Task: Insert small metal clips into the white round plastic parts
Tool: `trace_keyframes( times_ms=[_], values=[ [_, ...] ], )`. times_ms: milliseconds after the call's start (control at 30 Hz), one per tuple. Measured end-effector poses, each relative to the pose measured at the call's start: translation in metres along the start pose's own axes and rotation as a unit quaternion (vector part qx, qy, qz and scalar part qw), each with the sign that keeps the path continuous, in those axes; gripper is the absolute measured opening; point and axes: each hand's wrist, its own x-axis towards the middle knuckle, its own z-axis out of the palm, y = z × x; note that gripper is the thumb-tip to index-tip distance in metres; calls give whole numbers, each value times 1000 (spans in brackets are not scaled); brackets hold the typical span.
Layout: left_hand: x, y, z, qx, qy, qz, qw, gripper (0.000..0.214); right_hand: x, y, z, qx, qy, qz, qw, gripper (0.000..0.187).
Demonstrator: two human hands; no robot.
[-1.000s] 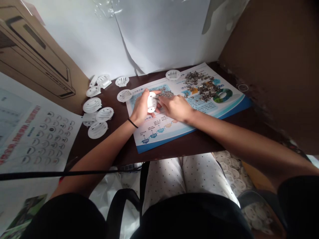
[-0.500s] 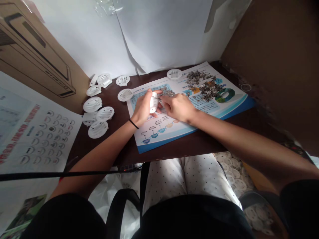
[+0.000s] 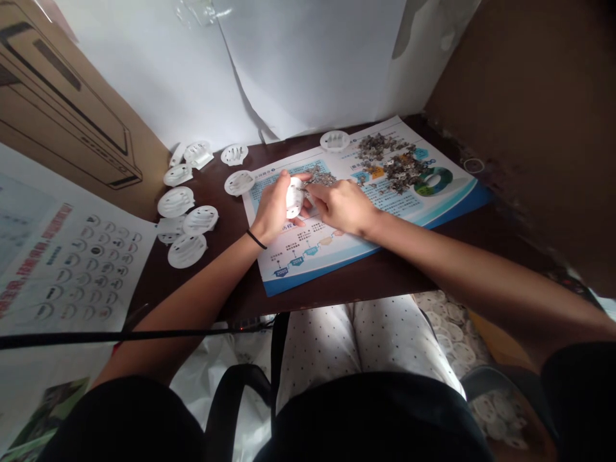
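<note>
White plastic shell (image 3: 294,197) gripped in L hand (image 3: 273,208); R hand (image 3: 338,206) looks to be pinching metal bit (image 3: 306,191) to fit; next, seat it.

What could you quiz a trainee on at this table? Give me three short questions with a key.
1. Which hand, left or right, holds the white plastic piece?
2. True or false: the black wristband is on the right wrist.
3. Fill the gap: most of the white discs lie to the ___ of the printed sheet.

Key: 1. The left hand. 2. False, it is on the left wrist. 3. Left.
</note>
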Motion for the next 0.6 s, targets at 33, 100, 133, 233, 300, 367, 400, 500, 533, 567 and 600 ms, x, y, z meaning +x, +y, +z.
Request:
trace_keyframes(
  times_ms=[33, 100, 133, 233, 300, 367, 400, 500, 533, 567, 600],
  values=[
    [0, 0, 0, -1, 5, -3, 1000, 64, 0, 0, -1, -2, -2, 1, 1000, 31],
    [1, -1, 0, 0, 8, -6, 1000, 63, 0, -2, -3, -8, -7, 2, 1000, 32],
    [1, -1, 0, 1, 8, -5, 1000, 63, 0, -2, -4, -12, -10, 3, 1000, 33],
    [1, -2, 0, 4, 4, -2, 1000, 61, 1, -5, -7, -18, -19, 6, 1000, 33],
    [1, -2, 0, 6, 2, -1, 1000, 59, 2, -8, -8, -12, -25, 12, 1000, 32],
    [0, -1, 1, 9, 4, 1, 1000, 58, 2, -11, -10, -1, -24, 22, 999, 29],
    [0, 0, 2, 11, 8, 1, 1000, 57, 2, -13, -10, 6, -23, 31, 999, 28],
    [-2, 3, 5, 19, 27, 3, 999, 55, 2, -16, -12, 34, -23, 58, 997, 26],
    [-3, 4, 6, 24, 33, 2, 999, 54, 2, -17, -12, 44, -24, 64, 997, 26],
    [-4, 5, 7, 29, 36, 1, 999, 53, 3, -17, -13, 53, -24, 68, 996, 25],
    [-5, 6, 8, 34, 39, 0, 999, 53, 4, -17, -13, 61, -23, 70, 995, 25]
  ],
)
